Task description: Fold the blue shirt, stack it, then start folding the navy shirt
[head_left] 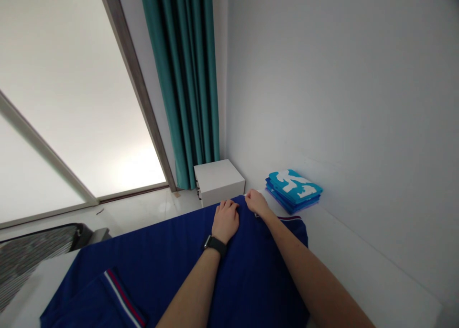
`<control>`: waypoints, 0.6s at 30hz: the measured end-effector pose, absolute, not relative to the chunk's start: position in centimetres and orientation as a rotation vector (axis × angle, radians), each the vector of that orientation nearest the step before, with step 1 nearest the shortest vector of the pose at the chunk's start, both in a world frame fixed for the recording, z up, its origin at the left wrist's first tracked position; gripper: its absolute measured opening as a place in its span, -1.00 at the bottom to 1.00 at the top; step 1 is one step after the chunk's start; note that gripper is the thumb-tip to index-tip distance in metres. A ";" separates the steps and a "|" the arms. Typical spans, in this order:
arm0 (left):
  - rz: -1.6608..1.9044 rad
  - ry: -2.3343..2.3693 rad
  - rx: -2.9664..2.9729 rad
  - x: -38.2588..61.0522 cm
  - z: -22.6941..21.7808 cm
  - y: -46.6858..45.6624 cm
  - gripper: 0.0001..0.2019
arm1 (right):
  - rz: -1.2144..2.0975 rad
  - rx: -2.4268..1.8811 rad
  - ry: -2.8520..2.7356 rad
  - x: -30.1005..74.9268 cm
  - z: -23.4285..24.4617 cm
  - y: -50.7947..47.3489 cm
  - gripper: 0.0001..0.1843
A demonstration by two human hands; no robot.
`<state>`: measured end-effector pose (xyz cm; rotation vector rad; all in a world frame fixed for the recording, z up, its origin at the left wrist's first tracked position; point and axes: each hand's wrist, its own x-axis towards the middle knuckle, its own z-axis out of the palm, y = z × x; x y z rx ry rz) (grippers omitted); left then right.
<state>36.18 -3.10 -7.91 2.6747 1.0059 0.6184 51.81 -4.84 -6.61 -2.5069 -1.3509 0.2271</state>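
A dark blue shirt lies spread over a white surface, its sleeve cuff at lower left striped in white and red. My left hand, with a black watch on the wrist, rests palm down on the shirt near its far edge, fingers spread. Just to its right, my right hand is closed at the shirt's far edge, pinching the cloth; the fingertips are hidden. Another striped trim shows beside the right forearm.
A folded stack of blue cloth with a white pattern on top sits by the wall. Beyond the far edge stands a small white cabinet, below a green curtain. A dark grey textured item is at left, near a sliding door.
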 end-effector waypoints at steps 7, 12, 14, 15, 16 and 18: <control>0.644 0.992 2.679 36.2 -8.0 -3.1 -0.74 | 0.199 -2.506 -1.354 51.5 -6.6 -5.5 -0.70; 0.658 0.980 2.698 36.2 -8.2 -3.1 -0.75 | 0.219 -2.549 -1.404 51.7 -6.7 -4.9 -0.68; 0.649 0.983 2.702 36.2 -8.2 -3.1 -0.75 | 0.249 -2.569 -1.419 52.0 -6.6 -4.1 -0.65; 0.645 0.985 2.704 36.2 -8.2 -3.1 -0.75 | 0.263 -2.579 -1.424 52.1 -6.5 -3.6 -0.65; 0.642 0.987 2.707 36.2 -8.2 -3.1 -0.74 | 0.277 -2.587 -1.428 52.2 -6.4 -3.2 -0.65; 0.630 0.991 2.711 36.2 -8.2 -3.1 -0.74 | 0.301 -2.603 -1.434 52.4 -6.3 -2.4 -0.64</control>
